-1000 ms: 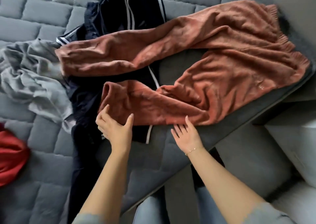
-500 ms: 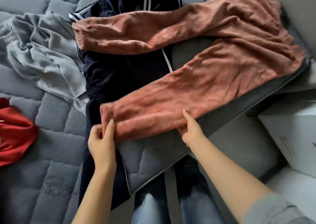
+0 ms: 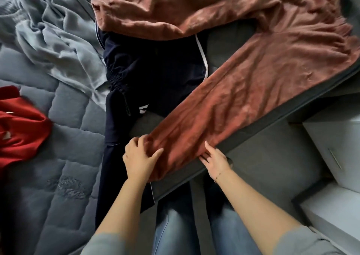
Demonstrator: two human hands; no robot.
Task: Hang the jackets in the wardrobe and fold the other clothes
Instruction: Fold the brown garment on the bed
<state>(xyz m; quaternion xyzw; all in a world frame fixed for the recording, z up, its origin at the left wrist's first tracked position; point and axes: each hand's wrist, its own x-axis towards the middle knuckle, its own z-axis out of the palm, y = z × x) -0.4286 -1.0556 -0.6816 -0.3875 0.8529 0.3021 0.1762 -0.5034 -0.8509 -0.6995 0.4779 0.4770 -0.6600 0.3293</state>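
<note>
Rust-coloured trousers (image 3: 243,75) lie spread on the grey quilted bed (image 3: 64,157), waistband toward the upper right corner of the mattress, the two legs splayed apart in a V. The far leg runs leftward across the top of the view; the near leg runs diagonally down to the mattress edge just in front of the person. The left hand (image 3: 139,158) grips the cuff end of the near leg, fingers curled into the bunched fabric with the thumb lying on top. The right hand (image 3: 214,159) holds the opposite edge of the same cuff, fingers tucked beneath the fabric and thumb along its upper surface. A dark navy garment (image 3: 152,73) with white stripes lies beneath both trouser legs and hangs over the bed edge. A crumpled grey garment (image 3: 56,40) lies to its left, touching it. A red garment (image 3: 19,126) sits at the left margin, well apart from the trousers. White furniture (image 3: 335,147) stands beside the bed at right.
</note>
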